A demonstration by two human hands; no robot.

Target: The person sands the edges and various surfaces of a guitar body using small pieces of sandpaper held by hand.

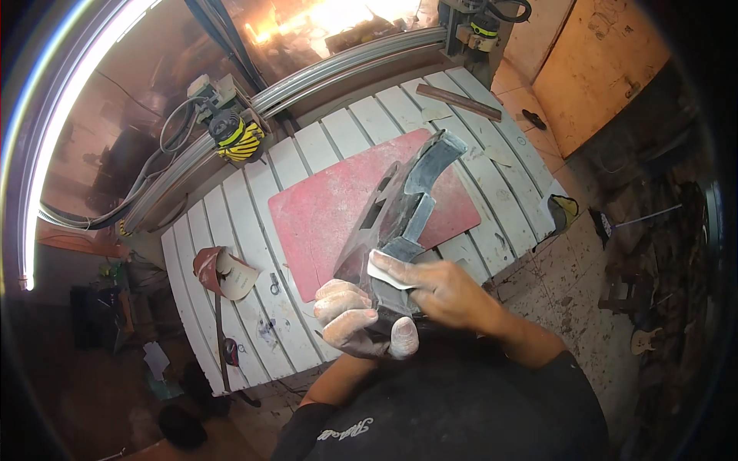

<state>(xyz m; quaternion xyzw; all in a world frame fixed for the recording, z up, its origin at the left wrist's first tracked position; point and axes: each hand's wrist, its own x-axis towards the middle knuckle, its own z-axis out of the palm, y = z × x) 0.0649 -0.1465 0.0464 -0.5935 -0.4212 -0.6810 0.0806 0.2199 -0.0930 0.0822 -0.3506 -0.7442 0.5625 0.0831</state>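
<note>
A dark grey, angular moulded part [427, 165] with lighter grey dusty edges stands tilted over a red, dust-covered mat [315, 215] on the white slatted table [200, 284]. My left hand [354, 323], its fingers whitened with dust, grips the near end of the part, thumb toward me. My right hand [438, 292] pinches a small white folded sheet or pad [382, 270] and presses it against the part's near section, just above my left hand. The underside of the part's near end is hidden behind my hands.
Left on the table lie a curled red-and-beige sheet [215, 273] and a long strip. A brown bar [459, 101] lies at the back right. Behind runs a metal rail [346, 54] with machine heads [234, 134] and hoses. An orange door [592, 77] is at right.
</note>
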